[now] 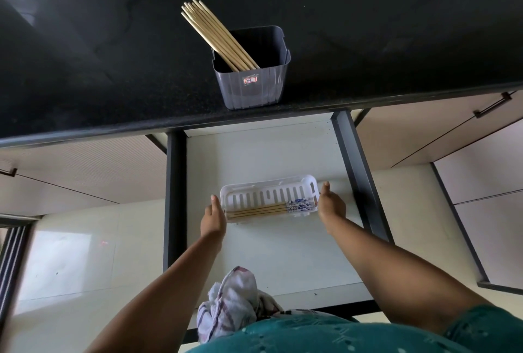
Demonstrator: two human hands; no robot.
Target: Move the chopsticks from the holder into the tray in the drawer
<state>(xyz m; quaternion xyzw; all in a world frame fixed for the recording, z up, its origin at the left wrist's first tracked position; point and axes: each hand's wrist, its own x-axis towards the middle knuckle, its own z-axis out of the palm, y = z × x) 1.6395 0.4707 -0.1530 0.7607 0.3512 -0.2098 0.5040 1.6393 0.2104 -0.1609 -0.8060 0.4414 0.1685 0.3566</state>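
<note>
Head view looks down on an open drawer (283,253) in the lower middle of the frame, with a white slotted tray (268,192) lying across it. The left hand (213,218) touches the tray's left end and the right hand (331,207) touches its right end; both are partly open, thumbs up, and seem to hold or steady the tray, with no chopstick in either. A few chopsticks with blue-patterned ends (271,209) already lie in the tray, their long axis running left to right along its near wall. Most of the bamboo chopsticks (216,32) stand in the grey plastic holder (250,86) on the black surface (85,69), above the hands in the frame and well apart from them. They lean to the upper left, so their free tips point toward the left hand's side, though the holder itself stands about midway between both hands. A crumpled cloth (229,301) rests at the drawer's near edge. Pale cabinet fronts (467,154) and light floor tiles (70,262) fill the sides.
</note>
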